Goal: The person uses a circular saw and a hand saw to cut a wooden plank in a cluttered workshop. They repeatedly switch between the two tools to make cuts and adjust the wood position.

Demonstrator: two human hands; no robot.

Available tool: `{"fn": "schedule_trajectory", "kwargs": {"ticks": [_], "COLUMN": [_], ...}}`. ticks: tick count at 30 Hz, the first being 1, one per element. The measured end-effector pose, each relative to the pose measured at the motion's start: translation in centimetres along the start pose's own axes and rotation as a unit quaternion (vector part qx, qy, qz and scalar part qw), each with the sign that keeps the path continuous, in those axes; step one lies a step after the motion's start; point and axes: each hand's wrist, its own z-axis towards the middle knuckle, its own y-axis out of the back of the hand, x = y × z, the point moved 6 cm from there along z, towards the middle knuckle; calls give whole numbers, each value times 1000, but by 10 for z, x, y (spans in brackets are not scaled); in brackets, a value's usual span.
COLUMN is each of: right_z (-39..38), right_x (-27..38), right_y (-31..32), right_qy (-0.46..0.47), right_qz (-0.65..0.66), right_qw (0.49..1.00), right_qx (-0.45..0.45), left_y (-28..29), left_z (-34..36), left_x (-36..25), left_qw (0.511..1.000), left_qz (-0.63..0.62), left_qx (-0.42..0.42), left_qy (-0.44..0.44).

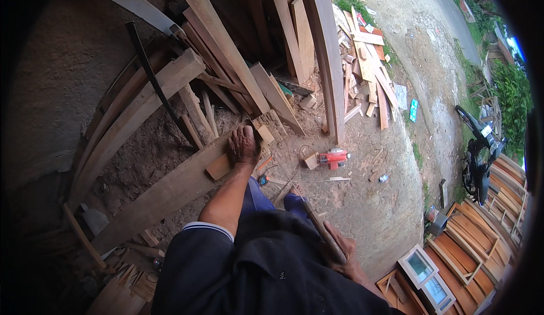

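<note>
My left hand (243,145) is closed over a short wooden block (220,167), which lies across a long thick plank (164,189). Both ends of the block stick out from under the hand. Down by my right side, my right hand (344,251) is wrapped round a long, narrow brown tool (324,230) with a rounded end. It slants up toward my feet, and its exact kind cannot be made out. On the ground ahead sits a red power tool (333,158), apart from both hands.
Tall boards (326,60) lean ahead of me, and a dark curved bar (150,68) stands at left. Scrap wood (368,60) is heaped farther off. At right are a motorcycle (479,156), wooden panels (462,252) and a white-framed window (426,278).
</note>
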Motion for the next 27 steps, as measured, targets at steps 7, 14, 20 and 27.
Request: {"fn": "schedule_trajectory", "kwargs": {"ticks": [7, 14, 20, 27], "right_z": [130, -11, 110, 3], "right_x": [-45, -24, -57, -36], "right_y": [-94, -1, -88, -10], "right_qy": [16, -48, -8, -1], "right_qz": [87, 61, 88, 79], "right_qw": [995, 997, 996, 997], "right_qx": [-33, 28, 8, -6], "left_y": [3, 9, 8, 8], "left_z": [-4, -1, -2, 3], "left_x": [0, -5, -1, -6], "left_qw": [1000, 999, 998, 999], "left_qz": [20, 25, 39, 18], "left_qx": [20, -18, 47, 31], "left_qy": [7, -18, -3, 4]}}
